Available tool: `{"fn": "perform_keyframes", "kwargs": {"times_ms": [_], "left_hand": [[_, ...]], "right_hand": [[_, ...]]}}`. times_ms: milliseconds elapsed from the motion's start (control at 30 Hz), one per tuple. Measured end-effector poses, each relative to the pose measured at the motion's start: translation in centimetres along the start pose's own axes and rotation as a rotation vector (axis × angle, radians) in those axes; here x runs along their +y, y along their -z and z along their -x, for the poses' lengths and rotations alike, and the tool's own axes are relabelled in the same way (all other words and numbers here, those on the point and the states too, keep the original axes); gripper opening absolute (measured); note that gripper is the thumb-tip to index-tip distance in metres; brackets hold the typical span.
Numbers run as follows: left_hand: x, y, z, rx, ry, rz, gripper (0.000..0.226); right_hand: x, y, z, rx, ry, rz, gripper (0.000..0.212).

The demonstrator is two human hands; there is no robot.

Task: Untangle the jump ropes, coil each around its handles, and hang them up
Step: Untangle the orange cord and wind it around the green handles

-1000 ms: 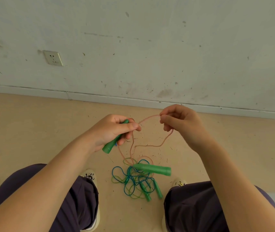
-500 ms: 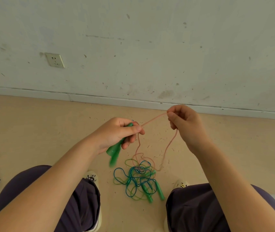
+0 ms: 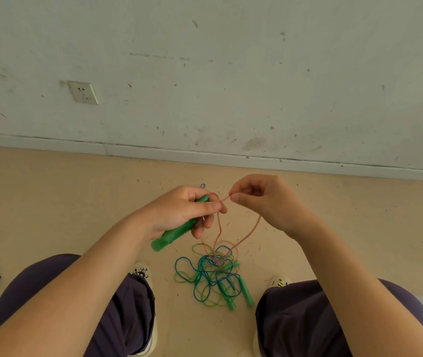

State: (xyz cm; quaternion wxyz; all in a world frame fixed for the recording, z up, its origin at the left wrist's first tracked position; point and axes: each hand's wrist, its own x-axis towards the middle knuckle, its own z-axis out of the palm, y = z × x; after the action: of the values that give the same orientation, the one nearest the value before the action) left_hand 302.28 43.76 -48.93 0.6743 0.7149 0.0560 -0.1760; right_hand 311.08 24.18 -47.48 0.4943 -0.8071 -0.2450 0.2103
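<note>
Landmark: tangled heap of thin blue and green plastic cords with green stick handles [image 3: 213, 278], on tan floor between the two shoes.
Left hand [image 3: 179, 212]: up and left of heap, fingers wrapped round translucent green plastic cylinder handle [image 3: 173, 234]; butt end pointing down-left, cord end toward the thumb.
Right hand [image 3: 262, 199]: up and right of heap, thumb and forefinger pinching thin pink plastic cord [image 3: 249, 234] close beside the left thumb.
Hands: near each other, not touching; short taut run of pink cord between them.
Pink cord: two strands hanging from hands straight down into top of heap, forming a narrow loop.
Far end of pink cord: lost in heap; possibly knotted with blue strands, too fine to tell.
Key relation: heap directly below and nearer the body than both hands; loop's long axis near vertical; hands about equally close to heap.
Judged step: freeing pink rope; coiling and hanging not yet begun.
Next move likely needs: upward draw along loop axis.
</note>
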Motion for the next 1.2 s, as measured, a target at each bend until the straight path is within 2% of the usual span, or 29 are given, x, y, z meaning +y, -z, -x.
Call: {"fn": "perform_keyframes", "kwargs": {"times_ms": [67, 133, 167, 267, 367, 467, 600, 800, 1000, 1200], "left_hand": [[0.0, 0.1, 0.0, -0.013, 0.020, 0.003, 0.015], [0.1, 0.1, 0.2, -0.033, 0.033, 0.003, 0.014], [0.1, 0.1, 0.2, -0.049, 0.036, 0.008, 0.014], [0.2, -0.1, 0.3, -0.096, 0.046, 0.009, 0.016], [0.0, -0.3, 0.2, -0.145, 0.065, -0.031, 0.020], [0.0, -0.5, 0.4, -0.191, 0.056, -0.039, 0.017], [0.1, -0.2, 0.4, -0.202, 0.084, -0.048, 0.016], [0.2, 0.2, 0.5, -0.185, 0.140, -0.115, 0.023], [0.2, 0.0, 0.5, -0.120, 0.116, -0.061, 0.045], [0.2, 0.3, 0.3, -0.045, 0.077, -0.032, 0.038]], "right_hand": [[0.5, 0.7, -0.2, 0.083, -0.031, -0.035, 0.008], [0.8, 1.1, -0.3, 0.080, -0.073, -0.103, 0.006], [0.9, 1.2, -0.2, 0.059, -0.086, -0.133, 0.004], [0.8, 0.7, 0.0, -0.004, -0.069, -0.143, 0.022], [0.4, -0.3, 0.2, -0.132, -0.048, -0.198, 0.029], [0.4, -1.1, 0.3, -0.259, -0.043, -0.117, 0.023], [0.1, -0.6, 0.3, -0.301, -0.051, -0.047, 0.010], [0.0, 0.9, 0.3, -0.195, -0.051, -0.031, 0.006], [-0.5, 1.4, 0.7, -0.274, -0.068, -0.051, 0.017], [0.1, 2.1, 0.4, -0.144, -0.053, -0.169, 0.013]]}}
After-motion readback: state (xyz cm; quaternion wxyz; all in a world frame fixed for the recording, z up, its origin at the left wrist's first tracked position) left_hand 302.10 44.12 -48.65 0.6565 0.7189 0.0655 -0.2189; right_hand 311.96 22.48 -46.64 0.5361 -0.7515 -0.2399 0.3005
